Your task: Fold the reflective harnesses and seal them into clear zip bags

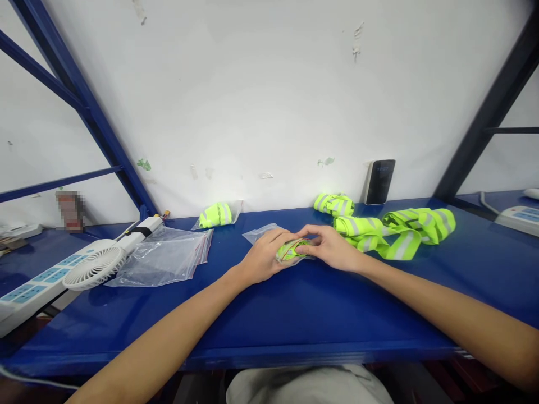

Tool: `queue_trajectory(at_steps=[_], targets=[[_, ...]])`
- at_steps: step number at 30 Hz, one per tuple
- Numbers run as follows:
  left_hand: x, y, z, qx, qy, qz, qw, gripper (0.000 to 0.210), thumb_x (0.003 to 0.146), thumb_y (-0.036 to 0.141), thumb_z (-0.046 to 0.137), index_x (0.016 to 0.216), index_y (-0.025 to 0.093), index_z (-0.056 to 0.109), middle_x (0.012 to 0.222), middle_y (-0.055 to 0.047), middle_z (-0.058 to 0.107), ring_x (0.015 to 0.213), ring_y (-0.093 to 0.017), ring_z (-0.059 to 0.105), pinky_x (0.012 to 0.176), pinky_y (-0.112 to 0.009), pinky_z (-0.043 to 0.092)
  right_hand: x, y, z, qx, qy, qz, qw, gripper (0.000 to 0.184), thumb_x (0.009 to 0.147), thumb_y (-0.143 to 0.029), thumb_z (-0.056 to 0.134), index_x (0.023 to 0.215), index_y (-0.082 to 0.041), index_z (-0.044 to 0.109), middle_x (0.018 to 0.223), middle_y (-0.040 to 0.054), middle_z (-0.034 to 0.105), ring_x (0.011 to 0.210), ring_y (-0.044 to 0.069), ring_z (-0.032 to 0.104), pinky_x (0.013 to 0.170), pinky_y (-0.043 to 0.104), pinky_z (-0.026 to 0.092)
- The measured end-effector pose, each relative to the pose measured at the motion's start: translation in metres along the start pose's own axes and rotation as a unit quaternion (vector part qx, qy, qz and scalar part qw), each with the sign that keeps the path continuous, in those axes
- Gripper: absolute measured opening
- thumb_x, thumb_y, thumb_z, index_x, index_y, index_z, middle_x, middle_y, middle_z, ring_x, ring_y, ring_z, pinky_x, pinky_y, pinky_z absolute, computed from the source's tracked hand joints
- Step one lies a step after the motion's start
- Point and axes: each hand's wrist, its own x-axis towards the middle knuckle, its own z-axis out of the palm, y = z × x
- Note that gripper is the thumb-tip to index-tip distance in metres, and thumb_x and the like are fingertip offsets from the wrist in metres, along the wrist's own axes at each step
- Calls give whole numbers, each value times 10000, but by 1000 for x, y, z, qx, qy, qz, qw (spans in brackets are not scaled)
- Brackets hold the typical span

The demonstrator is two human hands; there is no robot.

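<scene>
Both hands meet at the middle of the blue table. My left hand (261,257) is wrapped around a clear zip bag (257,232) whose open mouth, edged with a red line, faces right. Inside that mouth sits a rolled neon-yellow reflective strap (288,250), partly hidden by the fingers. My right hand (332,247) grips the roll at the bag's mouth, its thumb pressed against the yellow material and its index finger over the upper edge. Just right of this hand lie loose reflective straps (366,229) with silver bands.
Flat clear bags (168,258) lie at left beside a small white fan (95,268) and a long power strip (46,278). A bagged yellow roll (215,215) and another roll (334,204) are near the wall. A phone (379,182) leans upright behind the straps.
</scene>
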Motion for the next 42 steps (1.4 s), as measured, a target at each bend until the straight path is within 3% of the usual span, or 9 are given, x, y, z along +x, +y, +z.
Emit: queue_trajectory(at_steps=[5,10,19,22,28,33,36,40,42], targets=[[1,2,8,66,14,80,995,318,970,244,535,1280,177,567,1274,-136,647,1226,-232,592,1072,-421,473,2,2,7,-97,75,-52,991,146,778,-202,660,786,-200,514,775,-26,547,588,108,507,547,238,378],[2,9,16,84,43,133,987,336,971,183,503,1303,175,546,1296,-153,634,1247,-246,588,1072,-456,487,5,3,10,-227,122,-99,961,206,692,-52,553,717,-208,421,701,-27,492,649,137,477,620,260,335],[4,19,11,78,-9,108,991,389,946,179,520,1334,179,517,1306,-168,572,1267,-263,530,1070,-440,466,7,8,-2,-284,57,-141,947,164,748,-43,514,738,-197,460,764,1,495,690,150,482,649,275,355],[5,11,3,78,-27,75,994,449,942,278,572,1376,200,489,1346,-165,540,1282,-270,512,1085,-444,444,5,8,-9,-267,26,-162,950,39,882,-158,554,903,-181,577,920,42,564,808,173,561,739,296,433],[-2,-1,-10,83,5,-15,996,523,909,304,622,1402,251,458,1350,-127,550,1292,-273,506,1175,-542,294,-2,-3,-12,-227,91,-201,949,255,1021,-317,461,1185,-220,629,1109,91,631,999,213,624,882,359,495],[-1,1,-10,57,173,-50,982,339,858,273,678,1180,199,599,1171,-120,610,1092,-245,583,962,-418,469,0,0,-9,-153,124,-212,957,501,906,-355,678,1362,-237,507,1182,81,681,958,208,676,867,367,557],[3,9,-14,-10,236,-89,968,116,886,282,658,958,191,657,949,-60,671,902,-190,618,837,-330,479,2,-1,-8,-138,177,-246,943,440,879,-283,701,1291,-227,557,1113,71,707,920,197,689,860,368,573],[13,24,-30,-159,292,-189,924,211,862,373,690,819,166,694,803,-34,692,760,-154,624,741,-269,477,1,-25,-7,-64,266,-249,929,138,880,-255,690,1011,-214,682,885,33,715,768,161,671,749,322,575],[19,28,-37,-281,268,-252,886,302,819,442,715,735,153,687,713,-27,683,668,-144,611,669,-257,472,-1,-41,-7,6,277,-224,935,99,845,-267,724,918,-207,696,828,26,708,731,158,665,694,307,570]])
